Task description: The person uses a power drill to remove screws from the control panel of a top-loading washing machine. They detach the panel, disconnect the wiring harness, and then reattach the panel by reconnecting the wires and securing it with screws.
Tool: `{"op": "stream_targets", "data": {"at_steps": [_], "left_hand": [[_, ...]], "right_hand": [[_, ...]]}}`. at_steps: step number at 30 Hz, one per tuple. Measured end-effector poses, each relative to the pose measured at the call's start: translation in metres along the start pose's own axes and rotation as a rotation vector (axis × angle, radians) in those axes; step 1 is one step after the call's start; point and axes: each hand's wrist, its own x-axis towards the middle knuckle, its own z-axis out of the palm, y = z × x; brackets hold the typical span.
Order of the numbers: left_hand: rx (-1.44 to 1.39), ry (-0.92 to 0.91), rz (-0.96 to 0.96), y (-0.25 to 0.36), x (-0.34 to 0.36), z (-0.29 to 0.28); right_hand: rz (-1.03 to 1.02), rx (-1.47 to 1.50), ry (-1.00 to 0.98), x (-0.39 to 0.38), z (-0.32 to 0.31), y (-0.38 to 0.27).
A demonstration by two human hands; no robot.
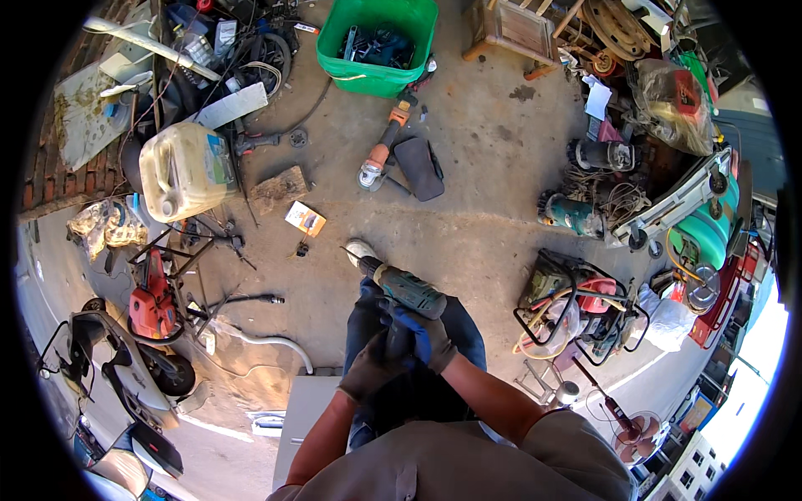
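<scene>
A teal and black power tool (413, 294), shaped like a drill, lies across my lap with its narrow nose toward the left. Both my hands wear grey gloves and meet just below its body. My left hand (372, 369) is closed around a dark part that looks like the tool's handle. On the other side, my right hand (436, 344) is closed against the same part, with some fingers hidden. Something dark blue (408, 332) shows between the hands; its kind is unclear. Beyond my shoe, an orange and grey angle grinder (383, 149) rests on the floor beside a dark pouch (419, 169).
A green bucket (376, 79) with dark items stands ahead. To the left are a pale jerrycan (185, 171), a wood block (279, 189), a small box (306, 219), a red machine (153, 296) and a scooter (117, 359). Framed machines (576, 305) and a fan (639, 434) stand right.
</scene>
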Motion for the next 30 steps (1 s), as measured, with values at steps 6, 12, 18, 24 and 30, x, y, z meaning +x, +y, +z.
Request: {"op": "stream_targets", "data": {"at_steps": [6,12,18,24,30], "left_hand": [[0.162,-0.074,-0.224,-0.095,0.165,-0.061],[0.718,0.376,0.07,-0.102,0.407,-0.106],[0.735,0.568,-0.032,-0.053,0.574,-0.088],[0.583,0.503,-0.078,-0.045,0.564,-0.095],[0.286,0.579,-0.154,-0.083,0.45,-0.142]], "right_hand": [[-0.191,0.195,0.308,0.085,-0.053,-0.021],[-0.226,0.874,0.097,0.187,-0.173,0.0],[-0.225,0.725,0.063,0.231,-0.204,-0.019],[-0.271,0.732,-0.051,0.238,-0.208,-0.024],[-0.275,0.712,0.002,0.248,-0.201,-0.025]]}}
